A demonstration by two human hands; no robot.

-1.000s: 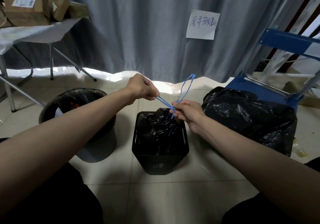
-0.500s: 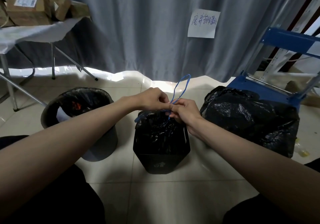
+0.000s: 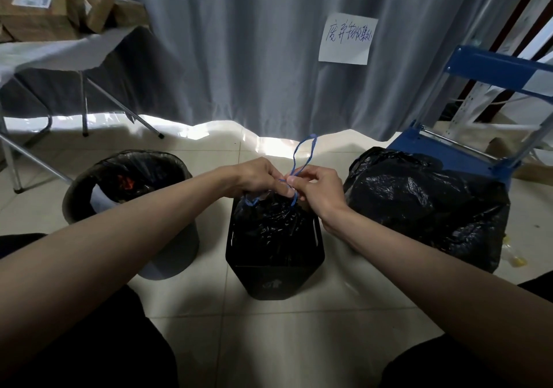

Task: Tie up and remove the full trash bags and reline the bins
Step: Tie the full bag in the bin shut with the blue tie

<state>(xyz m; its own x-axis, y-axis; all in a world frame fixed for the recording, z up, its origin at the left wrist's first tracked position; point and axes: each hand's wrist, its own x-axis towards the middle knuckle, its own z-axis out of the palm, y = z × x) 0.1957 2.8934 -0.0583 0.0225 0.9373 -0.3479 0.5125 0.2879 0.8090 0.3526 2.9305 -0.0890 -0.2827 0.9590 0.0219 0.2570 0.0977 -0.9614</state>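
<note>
hands meeting over black bag (image 3: pixel 269 223), left hand (image 3: pixel 257 178) and right hand (image 3: pixel 318 188) pinching blue drawstring (image 3: pixel 302 154), knot hidden by fingers

Both hands, left hand (image 3: pixel 259 178) and right hand (image 3: pixel 317 188), pinch the blue drawstring (image 3: pixel 302 155) above the black bag (image 3: pixel 269 226) in the square bin (image 3: pixel 273 280), its loop upright.

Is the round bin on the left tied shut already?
No, the round bin has its bag wide open, while both hands work the blue string over the middle bin.
</note>
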